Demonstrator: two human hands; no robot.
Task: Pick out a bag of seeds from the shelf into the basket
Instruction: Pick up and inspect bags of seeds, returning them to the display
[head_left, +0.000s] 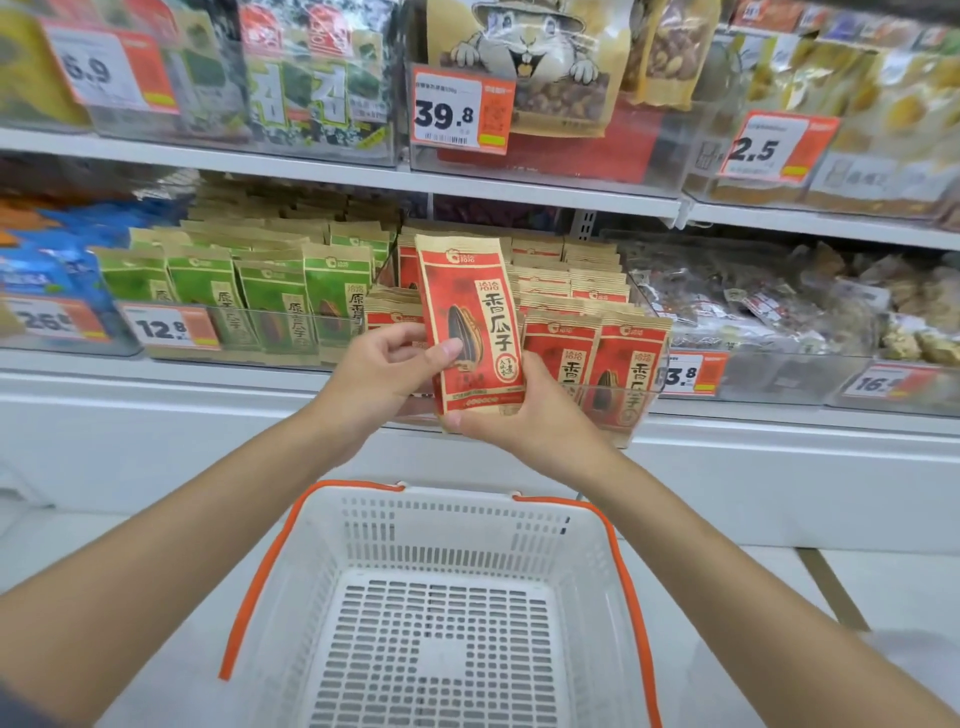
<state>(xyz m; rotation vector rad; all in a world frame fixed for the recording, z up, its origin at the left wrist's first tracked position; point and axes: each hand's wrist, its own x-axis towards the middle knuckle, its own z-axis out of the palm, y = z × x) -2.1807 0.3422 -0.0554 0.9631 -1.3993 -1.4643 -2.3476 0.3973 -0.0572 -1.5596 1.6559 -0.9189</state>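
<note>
Centre of the frame: we see a red bag of seeds (470, 322) held upright in front of the shelf (156, 376), lifted clear of the rows behind it and above the basket (457, 493). The left hand (382, 374) pinches the bag's left edge, with the thumb laid on the printed front and the fingers curled behind. The right hand (543, 423) grips the bag's bottom edge from below, with the thumb along the lower left corner. Its fingers lie behind the pack, so we cannot tell how they sit.

Right of centre: more red bags (597, 358) stand in a clear tray on the same shelf, just beside the held bag. Left of centre: green bags (270, 299) stand in rows.

We read price tags of 12.8 (161, 328) at centre left and 39.8 (447, 115) at upper centre.

Lower centre: the basket is white with slotted walls, and its orange handles (270, 561) are folded down along the rim. Both forearms reach over it toward the shelf.
</note>
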